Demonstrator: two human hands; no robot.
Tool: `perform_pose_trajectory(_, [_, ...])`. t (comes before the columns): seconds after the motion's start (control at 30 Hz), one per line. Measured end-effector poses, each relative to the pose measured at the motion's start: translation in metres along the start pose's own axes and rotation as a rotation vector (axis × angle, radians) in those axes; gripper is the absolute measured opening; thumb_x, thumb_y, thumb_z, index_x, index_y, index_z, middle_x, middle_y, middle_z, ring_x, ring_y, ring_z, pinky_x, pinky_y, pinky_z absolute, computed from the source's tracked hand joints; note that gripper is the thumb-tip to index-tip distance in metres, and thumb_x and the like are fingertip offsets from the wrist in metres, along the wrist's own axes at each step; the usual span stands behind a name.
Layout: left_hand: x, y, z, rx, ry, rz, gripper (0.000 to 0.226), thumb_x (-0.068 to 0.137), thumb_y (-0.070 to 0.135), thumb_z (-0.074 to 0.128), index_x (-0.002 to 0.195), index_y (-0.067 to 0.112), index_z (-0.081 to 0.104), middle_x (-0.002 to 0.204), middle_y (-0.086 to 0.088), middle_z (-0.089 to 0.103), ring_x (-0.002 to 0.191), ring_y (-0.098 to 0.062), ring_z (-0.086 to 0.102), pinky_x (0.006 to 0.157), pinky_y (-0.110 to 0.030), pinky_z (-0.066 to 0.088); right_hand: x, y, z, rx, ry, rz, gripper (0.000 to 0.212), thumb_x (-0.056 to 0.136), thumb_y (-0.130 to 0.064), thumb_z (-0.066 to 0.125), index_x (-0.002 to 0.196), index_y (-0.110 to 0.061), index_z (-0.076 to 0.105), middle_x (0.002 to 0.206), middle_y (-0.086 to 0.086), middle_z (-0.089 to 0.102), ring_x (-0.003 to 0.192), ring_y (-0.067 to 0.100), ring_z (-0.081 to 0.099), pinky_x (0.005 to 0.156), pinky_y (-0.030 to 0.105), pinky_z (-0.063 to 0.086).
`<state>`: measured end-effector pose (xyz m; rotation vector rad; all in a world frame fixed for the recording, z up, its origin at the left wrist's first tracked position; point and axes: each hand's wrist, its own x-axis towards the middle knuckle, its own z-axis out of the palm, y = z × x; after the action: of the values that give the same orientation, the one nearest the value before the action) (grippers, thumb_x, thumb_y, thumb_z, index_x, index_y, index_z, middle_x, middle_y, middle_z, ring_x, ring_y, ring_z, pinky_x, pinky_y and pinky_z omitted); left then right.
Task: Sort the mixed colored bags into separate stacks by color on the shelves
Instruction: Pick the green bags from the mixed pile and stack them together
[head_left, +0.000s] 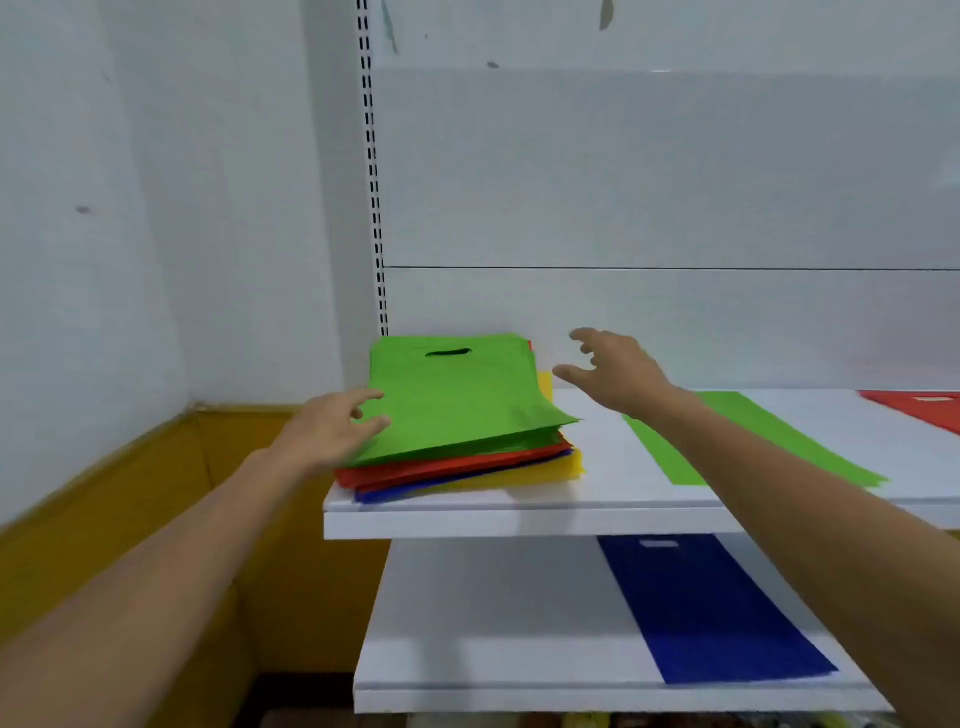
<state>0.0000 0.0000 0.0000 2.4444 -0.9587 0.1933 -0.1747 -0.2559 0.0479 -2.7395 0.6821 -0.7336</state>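
A mixed stack of flat bags (457, 457) lies at the left end of the upper white shelf (519, 519), with a green bag (457, 395) on top and red, blue and yellow ones below. My left hand (332, 431) touches the green bag's left edge, fingers loosely bent. My right hand (613, 374) hovers spread just right of the stack, holding nothing. A single green bag (769, 441) lies flat further right, partly under my right forearm. A red bag (919, 408) shows at the far right. One blue bag (711, 613) lies on the lower shelf (467, 691).
A slotted upright rail (371, 171) runs up the white back panel behind the stack. A white wall with a yellow lower band (171, 519) stands to the left of the shelving. Coloured items show dimly below the lower shelf.
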Motion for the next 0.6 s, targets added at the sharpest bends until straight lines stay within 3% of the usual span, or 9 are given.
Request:
perform_pose_trajectory(0.17, [0.055, 0.001, 0.025, 0.136, -0.106, -0.139, 0.064, 0.09, 0.048, 0.05, 0.144, 0.019, 0.031, 0.139, -0.015, 0.047, 0.125, -0.029, 0.046, 0.1, -0.032, 0.038, 0.063, 0.016, 0.042, -0.006, -0.219, 0.049, 0.054, 0.087, -0.042, 0.06, 0.13, -0.011, 0.048, 0.128, 0.012, 0.054, 0.116, 0.028, 0.051, 0.09, 0.037, 0.046])
perform_pose_trajectory(0.3, [0.079, 0.0, 0.041, 0.259, -0.128, -0.177, 0.077, 0.085, 0.06, 0.049, 0.146, 0.022, 0.023, 0.14, -0.014, 0.046, 0.126, -0.034, 0.045, 0.101, -0.037, 0.04, 0.097, 0.017, 0.071, 0.012, -0.254, 0.05, 0.055, 0.089, -0.036, 0.06, 0.128, 0.0, 0.048, 0.126, 0.019, 0.053, 0.114, 0.031, 0.051, 0.087, 0.035, 0.045])
perform_pose_trajectory(0.4, [0.079, 0.005, 0.047, 0.3, -0.098, -0.158, 0.074, 0.082, 0.064, 0.049, 0.143, 0.025, 0.032, 0.141, -0.01, 0.046, 0.128, -0.032, 0.042, 0.102, -0.04, 0.039, 0.111, 0.019, 0.087, 0.039, -0.253, 0.09, 0.054, 0.089, -0.036, 0.061, 0.125, 0.002, 0.047, 0.125, 0.019, 0.052, 0.111, 0.032, 0.053, 0.089, 0.037, 0.046])
perform_pose_trajectory(0.53, [0.065, 0.003, 0.037, 0.178, -0.152, -0.069, 0.052, 0.089, 0.051, 0.049, 0.134, 0.026, 0.048, 0.141, 0.001, 0.047, 0.129, -0.019, 0.043, 0.101, -0.025, 0.035, 0.124, 0.026, 0.102, 0.057, -0.227, 0.126, 0.06, 0.085, -0.04, 0.065, 0.124, 0.0, 0.043, 0.122, 0.017, 0.052, 0.11, 0.031, 0.052, 0.088, 0.037, 0.044])
perform_pose_trajectory(0.6, [0.059, 0.0, 0.035, 0.163, -0.161, -0.035, 0.047, 0.089, 0.046, 0.052, 0.131, 0.026, 0.051, 0.139, 0.003, 0.048, 0.127, -0.016, 0.044, 0.099, -0.023, 0.034, 0.126, 0.027, 0.106, 0.063, -0.205, 0.159, 0.053, 0.082, -0.041, 0.068, 0.111, -0.001, 0.047, 0.11, 0.014, 0.053, 0.104, 0.03, 0.053, 0.082, 0.036, 0.044])
